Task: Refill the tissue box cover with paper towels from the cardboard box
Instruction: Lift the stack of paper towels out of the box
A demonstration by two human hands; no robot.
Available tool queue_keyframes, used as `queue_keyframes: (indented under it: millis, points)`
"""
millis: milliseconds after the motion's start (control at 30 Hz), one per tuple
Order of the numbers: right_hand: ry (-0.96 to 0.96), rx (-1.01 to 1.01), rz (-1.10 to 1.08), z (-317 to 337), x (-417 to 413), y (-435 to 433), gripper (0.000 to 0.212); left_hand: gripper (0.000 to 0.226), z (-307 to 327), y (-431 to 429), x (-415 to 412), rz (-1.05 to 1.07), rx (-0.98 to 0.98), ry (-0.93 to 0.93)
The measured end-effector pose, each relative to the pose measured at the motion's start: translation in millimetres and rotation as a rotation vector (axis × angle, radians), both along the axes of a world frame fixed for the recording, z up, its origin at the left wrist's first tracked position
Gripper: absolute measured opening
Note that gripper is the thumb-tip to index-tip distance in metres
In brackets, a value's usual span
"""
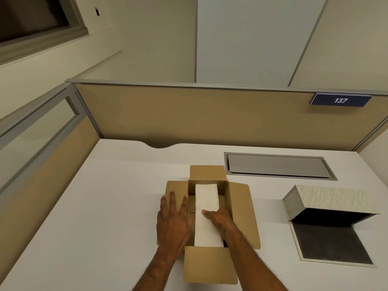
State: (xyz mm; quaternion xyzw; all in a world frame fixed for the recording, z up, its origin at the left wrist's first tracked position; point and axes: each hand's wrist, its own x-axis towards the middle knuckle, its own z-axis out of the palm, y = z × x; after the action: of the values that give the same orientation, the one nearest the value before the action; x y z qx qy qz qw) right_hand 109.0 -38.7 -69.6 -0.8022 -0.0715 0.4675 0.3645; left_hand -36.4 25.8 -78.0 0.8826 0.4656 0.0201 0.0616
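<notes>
- The white paper towels (206,215) lie stacked inside the open cardboard box (241,215) at the middle of the bench (105,196).
- The right hand (219,220) grips the stack's right side, fingers hidden.
- The left hand (173,221) lies flat, fingers spread, on the box's left flap.
- The tissue box cover (327,204) stands open, well apart to the right.

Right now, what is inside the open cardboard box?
A white stack of paper towels lies lengthwise in the cardboard box. The right hand reaches in beside it; the left hand presses the left flap. Whatever lies beneath the stack is covered.
</notes>
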Motion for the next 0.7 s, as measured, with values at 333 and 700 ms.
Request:
queue_keyframes:
  millis: [333,700]
  points:
    - [0.087,0.038,0.003,1.3,1.5,-0.5,0.065,0.068,6.2,-4.0,1.8,0.011,-0.002,-0.009]
    - [0.145,0.107,-0.054,3.1,-0.7,-6.5,0.071,0.070,6.9,-3.2,4.4,0.018,-0.012,0.016]
